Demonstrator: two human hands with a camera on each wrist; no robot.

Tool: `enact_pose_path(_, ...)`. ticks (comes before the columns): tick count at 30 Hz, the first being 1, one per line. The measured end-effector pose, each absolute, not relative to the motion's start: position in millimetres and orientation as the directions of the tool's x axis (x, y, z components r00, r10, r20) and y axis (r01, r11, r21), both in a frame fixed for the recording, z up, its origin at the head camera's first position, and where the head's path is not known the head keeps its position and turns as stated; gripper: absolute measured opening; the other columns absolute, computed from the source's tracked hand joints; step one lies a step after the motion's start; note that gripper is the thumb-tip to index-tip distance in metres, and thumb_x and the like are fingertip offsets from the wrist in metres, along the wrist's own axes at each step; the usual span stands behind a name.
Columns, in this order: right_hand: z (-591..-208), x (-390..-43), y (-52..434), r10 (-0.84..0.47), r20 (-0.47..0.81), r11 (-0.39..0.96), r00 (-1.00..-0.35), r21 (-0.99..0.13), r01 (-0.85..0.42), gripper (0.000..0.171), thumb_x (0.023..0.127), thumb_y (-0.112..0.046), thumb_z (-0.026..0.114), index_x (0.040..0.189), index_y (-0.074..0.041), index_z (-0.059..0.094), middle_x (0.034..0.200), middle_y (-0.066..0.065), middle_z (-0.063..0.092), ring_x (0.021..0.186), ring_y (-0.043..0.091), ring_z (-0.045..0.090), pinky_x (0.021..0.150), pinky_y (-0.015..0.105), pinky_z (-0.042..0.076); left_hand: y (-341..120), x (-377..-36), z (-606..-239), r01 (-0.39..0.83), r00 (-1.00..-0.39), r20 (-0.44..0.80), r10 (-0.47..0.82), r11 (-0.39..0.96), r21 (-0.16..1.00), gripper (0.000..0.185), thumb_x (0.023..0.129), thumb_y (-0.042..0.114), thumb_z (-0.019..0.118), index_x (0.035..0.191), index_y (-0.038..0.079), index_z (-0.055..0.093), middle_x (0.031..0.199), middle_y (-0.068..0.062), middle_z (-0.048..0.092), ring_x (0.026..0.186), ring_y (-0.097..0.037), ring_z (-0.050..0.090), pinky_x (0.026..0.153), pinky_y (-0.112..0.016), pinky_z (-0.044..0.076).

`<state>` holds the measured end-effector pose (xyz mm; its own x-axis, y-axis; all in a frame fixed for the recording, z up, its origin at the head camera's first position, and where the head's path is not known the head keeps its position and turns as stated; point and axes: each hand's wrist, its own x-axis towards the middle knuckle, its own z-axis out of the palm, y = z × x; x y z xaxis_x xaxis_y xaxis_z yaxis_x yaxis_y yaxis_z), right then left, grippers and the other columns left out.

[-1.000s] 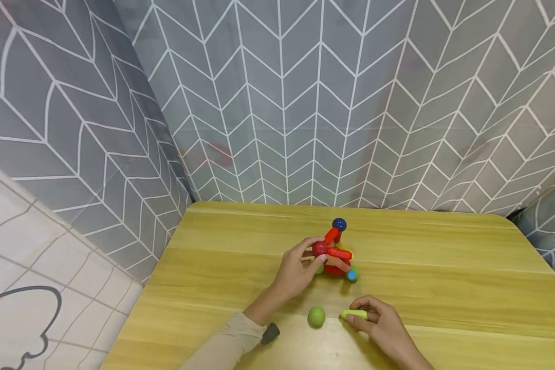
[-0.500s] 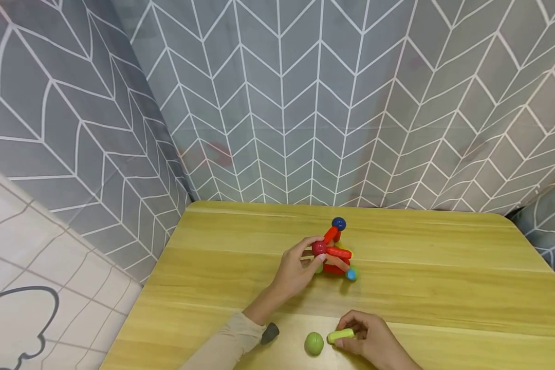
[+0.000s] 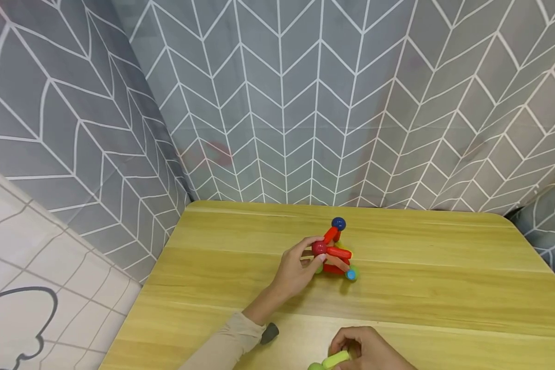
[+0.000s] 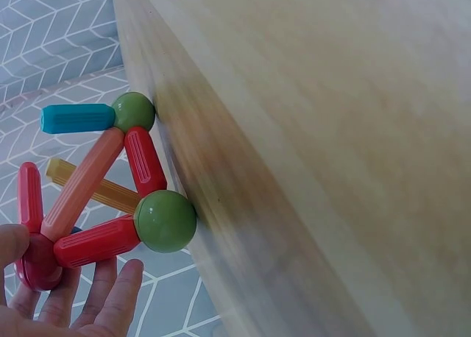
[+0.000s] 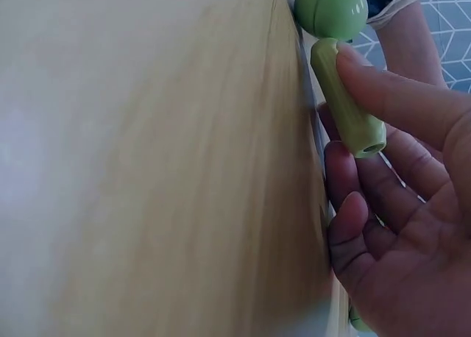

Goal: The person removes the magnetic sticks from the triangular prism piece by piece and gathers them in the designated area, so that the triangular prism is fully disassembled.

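Note:
My left hand grips the dark red ball of a build of magnetic rods and balls near the table's middle. In the left wrist view, red rods, a salmon rod, a yellow rod and a teal rod join at balls, two of them green. A dark blue ball tops the far end. My right hand, low in the head view, pinches a yellow-green rod between thumb and fingers. The rod's end meets a loose light green ball, cut off by the head view's bottom edge.
A dark grey piece lies on the wooden table beside my left sleeve. Grey patterned curtains hang behind the table and on its left. Another green thing shows partly below my right hand; its kind is unclear.
My right hand has moved toward the table's near edge with the yellow-green rod. The light green ball has moved nearer too, and the rod now meets it. The left hand stays in place.

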<state>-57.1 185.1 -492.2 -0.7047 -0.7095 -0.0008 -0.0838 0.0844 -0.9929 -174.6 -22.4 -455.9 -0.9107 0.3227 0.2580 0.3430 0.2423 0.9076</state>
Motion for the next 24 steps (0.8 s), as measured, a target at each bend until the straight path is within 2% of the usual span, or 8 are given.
enact_pose_path(7, -489.7, -55.3, 181.6, -0.734, -0.033, 0.103, -0.679, -0.993, -0.062, 0.016, 0.089, -0.006, 0.07, 0.101, 0.004, 0.069, 0.095, 0.026, 0.069, 0.08, -0.007, 0.054, 0.061, 0.016, 0.044, -21.7, -174.8, -455.1, 0.356, -0.906, 0.266, 0.33, 0.25, 0.901, 0.038, 0.098, 0.02, 0.067, 0.135, 0.021, 0.059, 0.132, -0.007, 0.066, 0.114, -0.029, 0.069, 0.091, -0.037, 0.06)
enact_pose_path(10, -490.3, -54.9, 180.7, -0.737, -0.031, 0.11, -0.675, -0.991, -0.075, 0.016, 0.086, -0.003, 0.07, 0.1, 0.003, 0.07, 0.094, 0.025, 0.069, 0.082, -0.007, 0.053, 0.062, 0.018, 0.043, -21.2, -175.2, -455.9, 0.355, -0.905, 0.266, 0.331, 0.246, 0.902, 0.037, 0.098, 0.02, 0.067, 0.134, 0.021, 0.06, 0.132, -0.007, 0.066, 0.114, -0.029, 0.069, 0.091, -0.037, 0.06)
enact_pose_path(15, -490.7, -54.9, 180.8, -0.728, -0.047, 0.116, -0.684, -0.992, -0.055, 0.015, 0.087, -0.006, 0.071, 0.1, 0.002, 0.07, 0.094, 0.024, 0.069, 0.08, -0.007, 0.053, 0.06, 0.018, 0.042, -21.0, -175.8, -457.1, 0.352, -0.906, 0.266, 0.329, 0.238, 0.905, 0.037, 0.098, 0.019, 0.067, 0.134, 0.021, 0.06, 0.132, -0.007, 0.065, 0.113, -0.031, 0.069, 0.091, -0.037, 0.06)
enact_pose_path(21, -490.3, -56.2, 182.1, -0.723, -0.031, 0.11, -0.69, -0.991, -0.071, 0.016, 0.091, -0.01, 0.072, 0.101, 0.003, 0.07, 0.092, 0.024, 0.069, 0.079, -0.007, 0.054, 0.06, 0.017, 0.044, -21.4, -175.4, -455.4, 0.352, -0.908, 0.265, 0.324, 0.249, 0.902, 0.038, 0.097, 0.02, 0.067, 0.135, 0.021, 0.059, 0.133, -0.007, 0.065, 0.114, -0.03, 0.069, 0.091, -0.037, 0.06)
enact_pose_path(24, -488.9, -57.4, 185.0, -0.723, -0.036, 0.108, -0.69, -0.992, -0.062, 0.019, 0.092, -0.012, 0.072, 0.103, 0.003, 0.069, 0.093, 0.024, 0.069, 0.08, -0.005, 0.058, 0.065, 0.016, 0.049, -21.8, -175.4, -454.8, 0.355, -0.908, 0.268, 0.321, 0.251, 0.901, 0.038, 0.097, 0.019, 0.067, 0.135, 0.02, 0.059, 0.133, -0.008, 0.065, 0.113, -0.03, 0.069, 0.09, -0.038, 0.06)
